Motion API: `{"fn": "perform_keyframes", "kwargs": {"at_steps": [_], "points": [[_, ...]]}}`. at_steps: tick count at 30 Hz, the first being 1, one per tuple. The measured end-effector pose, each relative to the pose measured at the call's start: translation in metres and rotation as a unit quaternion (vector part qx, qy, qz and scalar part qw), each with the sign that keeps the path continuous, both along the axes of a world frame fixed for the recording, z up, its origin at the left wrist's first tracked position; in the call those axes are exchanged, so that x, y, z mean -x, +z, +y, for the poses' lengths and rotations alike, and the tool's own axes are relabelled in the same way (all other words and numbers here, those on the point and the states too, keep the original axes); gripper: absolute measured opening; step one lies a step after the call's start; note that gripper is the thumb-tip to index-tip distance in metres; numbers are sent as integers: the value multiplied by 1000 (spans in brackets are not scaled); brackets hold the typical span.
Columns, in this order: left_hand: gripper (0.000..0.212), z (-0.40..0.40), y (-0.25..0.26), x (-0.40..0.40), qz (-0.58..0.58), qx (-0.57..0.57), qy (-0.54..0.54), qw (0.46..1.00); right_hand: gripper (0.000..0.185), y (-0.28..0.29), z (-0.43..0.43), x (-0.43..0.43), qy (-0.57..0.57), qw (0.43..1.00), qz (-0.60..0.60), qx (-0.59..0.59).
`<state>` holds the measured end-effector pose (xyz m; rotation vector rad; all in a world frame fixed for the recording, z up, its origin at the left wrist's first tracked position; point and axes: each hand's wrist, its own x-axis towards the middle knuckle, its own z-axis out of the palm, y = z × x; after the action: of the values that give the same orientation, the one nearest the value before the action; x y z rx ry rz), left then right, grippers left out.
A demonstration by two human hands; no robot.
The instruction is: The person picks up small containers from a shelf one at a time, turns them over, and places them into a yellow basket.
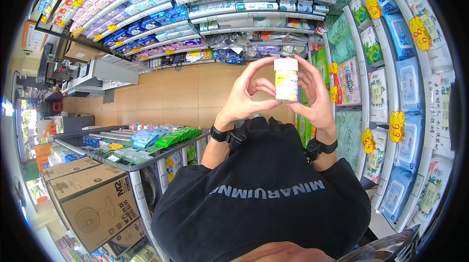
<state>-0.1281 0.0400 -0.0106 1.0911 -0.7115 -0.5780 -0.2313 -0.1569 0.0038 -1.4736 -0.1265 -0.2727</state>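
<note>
A small clear plastic jar with a white screw lid and a white and yellow label stands upright between my hands, at chest height above the floor. Thin pale sticks, perhaps toothpicks, show at its bottom. My left hand holds it from the left side of the picture, thumb at the base and index finger by the lid. From the other side, my right hand grips it the same way, thumb under the base edge. Both wrists wear black straps with small black devices.
Shelves with bagged and boxed goods curve across the far side. Wet-wipe packs fill the shelving on the right. At the left stand a display bin with packets and a cardboard fan carton. Tiled floor lies between, with a counter beyond.
</note>
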Motion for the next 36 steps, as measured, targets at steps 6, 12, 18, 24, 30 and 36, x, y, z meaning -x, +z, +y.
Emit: {"fn": "perform_keyframes", "kwargs": {"at_steps": [6,12,18,24,30,36], "points": [[94,-2,-5,5,-55,-31,5,998,96,8,2,8,-37,998,-7,58],[88,-15,-6,0,-70,-12,5,997,88,13,0,11,-117,983,-43,131],[86,-25,-5,0,-53,22,1,998,88,22,-4,9,-168,968,-65,175],[67,-23,-4,-6,-10,27,4,1000,86,25,-4,5,-172,964,-71,190],[54,-23,-20,-14,-10,14,-32,999,71,19,-2,3,-166,978,-40,122],[62,-26,-23,-13,7,6,-38,999,62,16,1,7,-175,983,-4,47]]}}
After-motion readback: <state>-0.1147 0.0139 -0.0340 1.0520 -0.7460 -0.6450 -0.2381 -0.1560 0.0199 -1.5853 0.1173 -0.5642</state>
